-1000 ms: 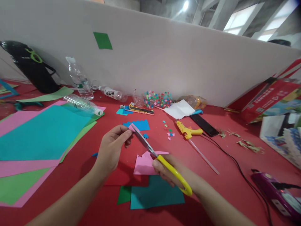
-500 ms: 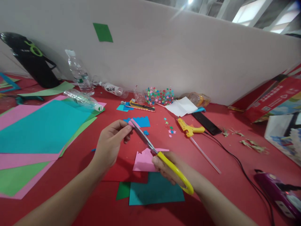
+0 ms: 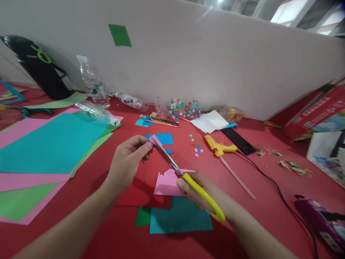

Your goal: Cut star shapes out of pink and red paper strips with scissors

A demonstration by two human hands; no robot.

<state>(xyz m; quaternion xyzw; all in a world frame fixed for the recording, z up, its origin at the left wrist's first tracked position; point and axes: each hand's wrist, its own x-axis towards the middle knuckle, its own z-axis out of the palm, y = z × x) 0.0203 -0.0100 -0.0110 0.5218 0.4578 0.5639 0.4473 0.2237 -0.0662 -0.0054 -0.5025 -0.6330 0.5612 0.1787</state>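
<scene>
Between the thumb and fingers of my left hand [image 3: 131, 158] is a small piece of pink paper [image 3: 154, 139]. My right hand [image 3: 195, 189] is closed on yellow-handled scissors [image 3: 201, 192], whose blade tips lie against that pink piece. Beneath the scissors rests a larger pink sheet [image 3: 165, 183] with a notched top edge. Under it are red paper and a teal sheet [image 3: 180, 217], with a corner of green paper [image 3: 142, 217] showing. Just beyond my left fingertips lies blue paper [image 3: 165, 138] with a jagged edge, and a small blue star [image 3: 168, 151] is near the blades.
A yellow glue gun [image 3: 219, 145] with its cord lies right, beside a black phone [image 3: 239, 141]. Loose paper stars [image 3: 198, 149] and a star-covered bottle [image 3: 184, 109] are ahead. Stacked coloured sheets [image 3: 51, 144], bottles [image 3: 94, 84] and a black flask [image 3: 37, 68] stand left; a purple power strip [image 3: 320, 225] sits right.
The whole view has shifted slightly, so things sit a little further right. My hands, the pink piece and the scissors keep almost the same pose.
</scene>
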